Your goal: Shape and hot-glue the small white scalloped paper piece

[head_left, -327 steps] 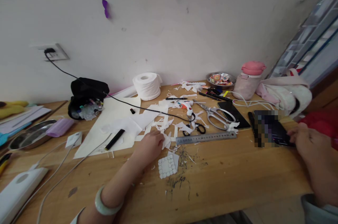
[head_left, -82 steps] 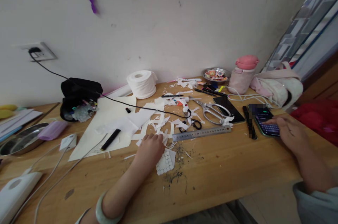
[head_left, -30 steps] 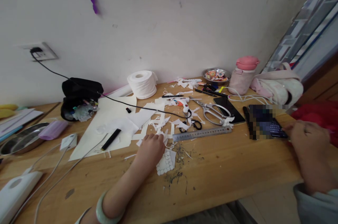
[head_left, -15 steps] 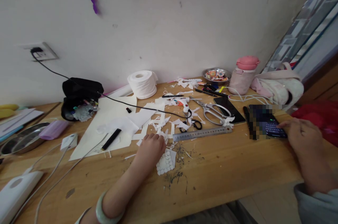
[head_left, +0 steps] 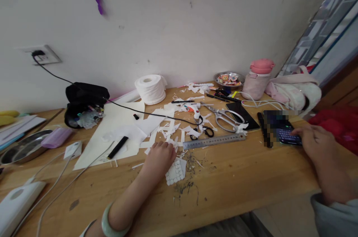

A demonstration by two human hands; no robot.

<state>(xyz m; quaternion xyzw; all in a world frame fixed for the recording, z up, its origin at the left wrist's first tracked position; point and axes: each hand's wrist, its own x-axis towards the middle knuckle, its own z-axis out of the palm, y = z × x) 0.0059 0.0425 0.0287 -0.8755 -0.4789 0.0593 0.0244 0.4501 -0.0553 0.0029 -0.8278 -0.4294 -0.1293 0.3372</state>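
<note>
My left hand (head_left: 161, 156) rests on the table with its fingers curled in, just left of a steel ruler (head_left: 214, 141). Under and beside its edge is a small white piece with scalloped rows (head_left: 175, 173); whether the fingers hold anything is hidden. At the right, my right hand (head_left: 316, 140) reaches over a phone (head_left: 290, 137) lying flat, one finger at the lit keyboard and the others curled. Part of the phone's screen is pixelated. Beside the phone lies a black marker (head_left: 261, 123).
Silver scissors (head_left: 228, 120), a glue gun (head_left: 194, 110), a dark tablet (head_left: 243, 116) and paper scraps lie mid-table. Behind stand a paper roll (head_left: 151, 88), a bowl of stickers (head_left: 229, 80) and a pink bottle (head_left: 256, 80). A black cable crosses the papers.
My right hand has shifted slightly left over the phone, with its finger still at the keyboard. My left hand has stayed in place.
</note>
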